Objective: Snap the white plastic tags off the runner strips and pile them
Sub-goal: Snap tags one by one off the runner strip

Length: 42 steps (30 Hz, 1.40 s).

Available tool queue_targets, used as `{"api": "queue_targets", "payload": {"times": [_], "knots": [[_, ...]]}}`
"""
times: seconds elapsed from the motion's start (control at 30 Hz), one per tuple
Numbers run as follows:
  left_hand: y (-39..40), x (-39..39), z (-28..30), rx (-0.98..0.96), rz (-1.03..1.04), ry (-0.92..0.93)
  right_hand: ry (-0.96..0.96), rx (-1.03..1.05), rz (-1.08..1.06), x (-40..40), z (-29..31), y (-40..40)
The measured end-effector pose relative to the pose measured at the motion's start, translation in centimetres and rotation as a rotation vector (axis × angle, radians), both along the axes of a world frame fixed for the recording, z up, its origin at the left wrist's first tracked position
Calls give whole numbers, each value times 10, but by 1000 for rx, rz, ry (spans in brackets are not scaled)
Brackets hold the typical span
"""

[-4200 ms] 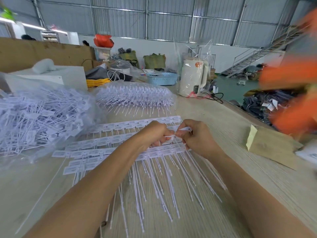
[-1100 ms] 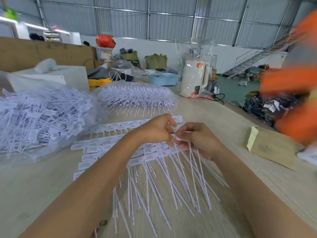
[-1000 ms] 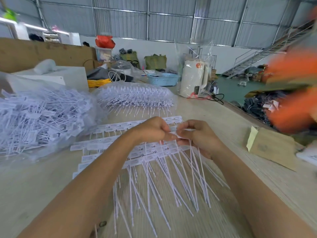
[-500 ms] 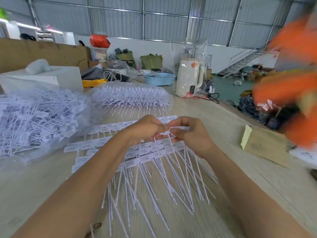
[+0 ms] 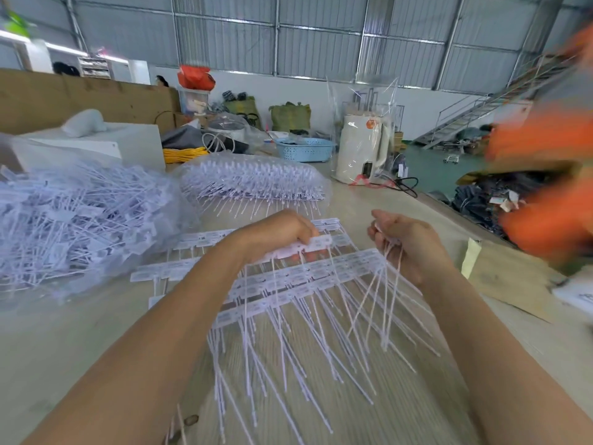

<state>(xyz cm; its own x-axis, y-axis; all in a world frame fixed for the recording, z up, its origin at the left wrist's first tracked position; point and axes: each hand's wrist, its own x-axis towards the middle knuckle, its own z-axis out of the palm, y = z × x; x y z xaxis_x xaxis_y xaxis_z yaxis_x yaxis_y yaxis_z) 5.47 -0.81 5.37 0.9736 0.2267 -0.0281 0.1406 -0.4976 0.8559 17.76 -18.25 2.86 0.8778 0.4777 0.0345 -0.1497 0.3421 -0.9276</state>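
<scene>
Several white runner strips [image 5: 288, 285] with long thin tails lie fanned across the table in front of me. My left hand [image 5: 279, 231] grips one strip of tags [image 5: 308, 247] lifted just above the others. My right hand [image 5: 406, 240] is to its right, apart from the strip, and holds a small bunch of snapped-off tags [image 5: 383, 303] by their heads, their tails hanging down. A big loose pile of separated tags [image 5: 73, 220] lies at the left.
A clear bag of packed strips [image 5: 253, 181] sits behind the work area. A white box [image 5: 128, 146], a blue basket [image 5: 305, 149] and a white kettle [image 5: 362, 149] stand further back. A brown envelope [image 5: 507, 277] lies at right, with a blurred orange shape [image 5: 548, 187] above it.
My hands were together over the strips; now my right hand has pulled away to the right with loose tags, while my left hand keeps hold of the strip.
</scene>
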Motion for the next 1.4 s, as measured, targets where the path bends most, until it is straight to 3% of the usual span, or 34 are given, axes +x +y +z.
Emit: {"api": "queue_targets", "payload": {"times": [0.1,0.23,0.37,0.6,0.8,1.0,1.13,1.4], "knots": [[-2,-1,4,135,-57,37,-94,-116,133,-1,2,0],[-2,-3,5,259,-90,73,-355,-376,80,1,6,-10],[-6,-1,0,300,-126,74,-226,-239,248,-12,8,-4],[-11,4,-8,378,-39,25,-391,-469,224,-36,-6,20],[-13,6,-9,285,-15,-48,-220,-400,279,-36,-10,20],[-10,3,-6,365,33,10,-386,-343,143,-36,-6,22],[-9,4,-7,180,68,-25,-492,-360,119,-36,-6,22],[-11,9,-14,55,135,-61,-701,-503,-18,-43,-11,30]]}}
